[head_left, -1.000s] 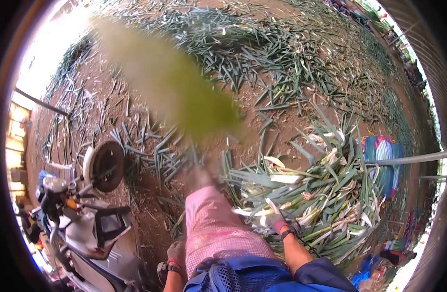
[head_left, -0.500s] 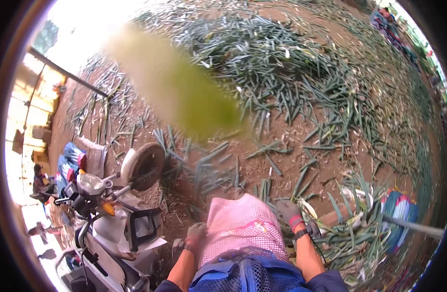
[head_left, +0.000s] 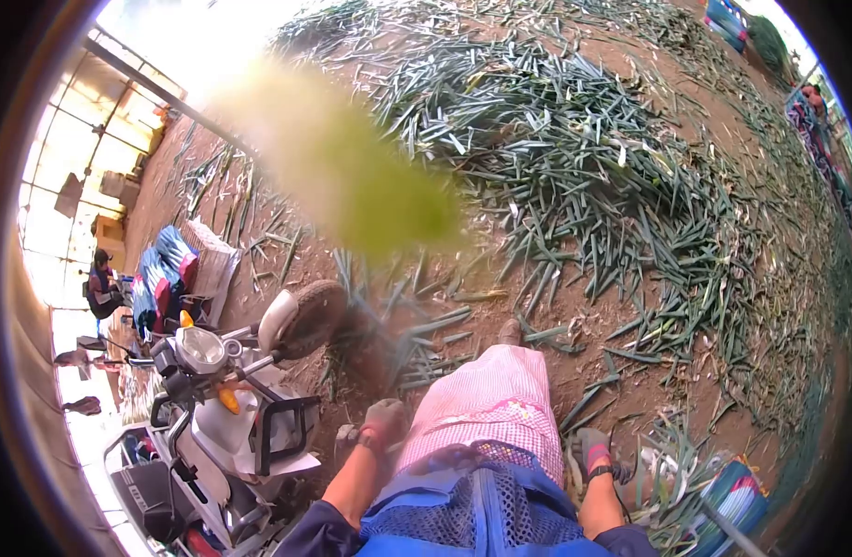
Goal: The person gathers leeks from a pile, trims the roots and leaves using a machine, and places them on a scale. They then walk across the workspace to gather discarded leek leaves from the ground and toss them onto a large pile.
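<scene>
My left hand [head_left: 385, 422], in a greyish glove with a watch-like band at the wrist, hangs beside the left edge of the pink checked apron [head_left: 486, 408]. Its fingers look curled, and nothing can be made out in them. On the apron's other side is my right hand [head_left: 590, 447], gloved in grey and pink, with a dark band at the wrist. Its fingers are too small and blurred to read. Leek stalks with pale ends [head_left: 667, 473] lie to the right of that hand. A blurred green smear covers the upper middle of the view.
A motorcycle [head_left: 226, 408] stands close on the left. Cut green leaves [head_left: 574, 158] lie thickly over the brown ground ahead. Blue and white bundles [head_left: 161, 269] are at the left, another striped bundle [head_left: 730, 501] at the lower right. A seated person [head_left: 103, 288] is far left.
The view has swung to the right and away from the leek pile, which now sits at the lower right. My right hand has left the leeks and come beside the apron.
</scene>
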Tool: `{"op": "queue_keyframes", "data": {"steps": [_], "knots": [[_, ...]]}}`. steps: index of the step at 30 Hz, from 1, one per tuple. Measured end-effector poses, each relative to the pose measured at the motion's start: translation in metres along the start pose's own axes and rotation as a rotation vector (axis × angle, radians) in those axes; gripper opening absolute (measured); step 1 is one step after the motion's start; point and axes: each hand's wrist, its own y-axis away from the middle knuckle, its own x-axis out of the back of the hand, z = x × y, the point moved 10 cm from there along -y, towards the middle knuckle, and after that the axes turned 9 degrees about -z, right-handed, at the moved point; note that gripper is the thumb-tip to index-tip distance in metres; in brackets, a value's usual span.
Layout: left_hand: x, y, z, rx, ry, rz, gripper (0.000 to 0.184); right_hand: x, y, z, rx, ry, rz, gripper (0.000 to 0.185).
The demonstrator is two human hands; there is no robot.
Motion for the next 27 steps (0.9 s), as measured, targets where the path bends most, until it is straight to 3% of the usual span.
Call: {"op": "queue_keyframes", "data": {"steps": [1, 3, 8, 10, 11, 15, 18, 21, 24, 25, 27], "knots": [[-0.016, 0.004, 0.026, 0.004, 0.072, -0.017, 0.021, -0.012, 0.018, -0.046, -0.046, -0.214, 0.036, 0.031], [-0.041, 0.006, 0.077, -0.013, 0.114, -0.007, 0.025, -0.012, -0.028, -0.127, 0.197, -0.275, -0.114, 0.027], [-0.053, -0.049, 0.074, -0.008, 0.040, 0.046, 0.030, -0.064, 0.029, -0.343, 0.540, -0.037, -0.071, 0.009], [-0.065, -0.046, 0.081, -0.024, 0.178, 0.062, 0.030, -0.067, 0.002, -0.371, 0.487, -0.024, -0.138, 0.010], [-0.072, -0.041, 0.084, 0.071, 0.241, 0.050, 0.029, -0.072, -0.013, -0.379, 0.455, -0.016, -0.175, 0.014], [-0.065, -0.078, 0.052, 0.071, 0.091, 0.098, 0.028, -0.089, -0.027, -0.401, 0.399, 0.223, -0.196, 0.014], [-0.078, -0.088, 0.052, 0.186, 0.101, 0.111, 0.030, -0.083, -0.035, -0.390, 0.325, 0.348, -0.139, 0.015], [-0.108, -0.096, 0.095, 0.238, 0.033, 0.102, 0.034, -0.048, -0.067, -0.375, 0.208, 0.476, -0.197, 0.017], [-0.134, -0.118, 0.131, 0.138, -0.247, 0.105, 0.041, -0.049, -0.015, -0.416, 0.030, 0.527, -0.147, 0.021], [-0.145, -0.129, 0.129, 0.164, -0.198, 0.097, 0.043, -0.040, -0.005, -0.434, -0.038, 0.641, -0.042, 0.024], [-0.166, -0.140, 0.135, 0.183, -0.131, 0.087, 0.045, -0.012, -0.029, -0.475, 0.041, 0.665, -0.036, 0.022]]}}
